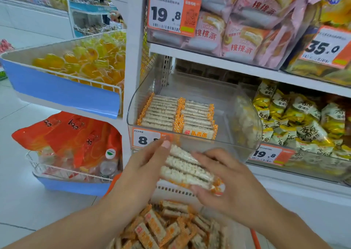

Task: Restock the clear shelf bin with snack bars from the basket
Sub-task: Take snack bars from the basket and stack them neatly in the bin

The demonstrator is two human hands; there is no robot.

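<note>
Hands point(190, 174) clasp snack bars point(185, 170) between them.

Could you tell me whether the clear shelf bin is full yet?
Partly full: the clear shelf bin holds two rows of snack bars on its left; its right side is bare.

Pink pastry bags point(241, 19) sitting at 12 o'clock behind a 19.8 price tag point(171, 13). Yellow jelly cups point(85, 62) filling a wire tray at 10. Orange packets point(76, 134) lying at 8. Yellow-white snack packs point(296, 115) piling at 3.
</note>
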